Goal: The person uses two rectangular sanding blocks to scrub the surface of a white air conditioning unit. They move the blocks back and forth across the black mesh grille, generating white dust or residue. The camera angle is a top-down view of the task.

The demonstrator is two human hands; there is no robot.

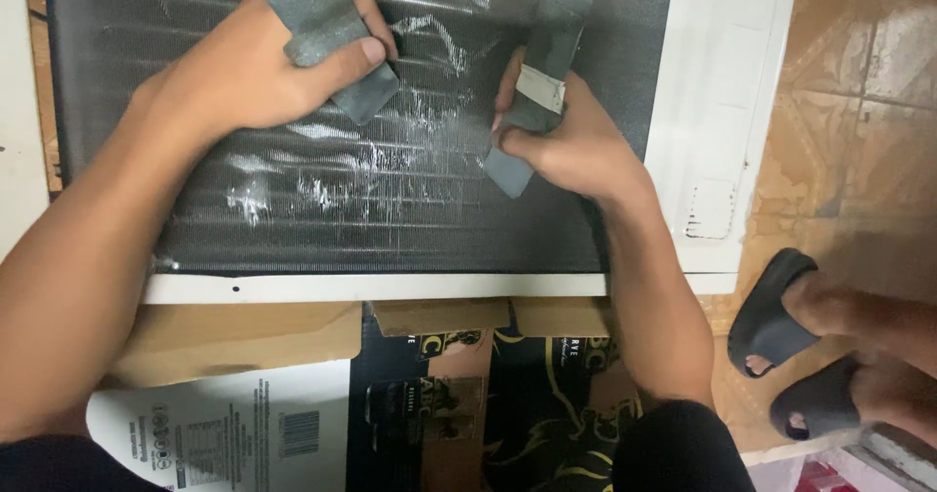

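- The left hand (259,67) is closed around a grey fin comb (322,33), thumb on top, pressing it onto the dark finned coil (390,219).
- The right hand (566,145) clenches a second grey comb (537,82) (white band around its middle), angled steeply.
- The coil's white frame (722,111) rests on flattened cardboard (234,341); sandalled feet (810,355) stand on brown tile.

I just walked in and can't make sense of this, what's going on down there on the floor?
A person is bent over a dark finned panel set in a white frame, lying on flattened cardboard. The left hand grips one grey block, and the right hand grips another grey block with a pale band, both pressed against the fins. Bent, shiny patches show between the hands. Someone else's feet in dark slides stand at the right.
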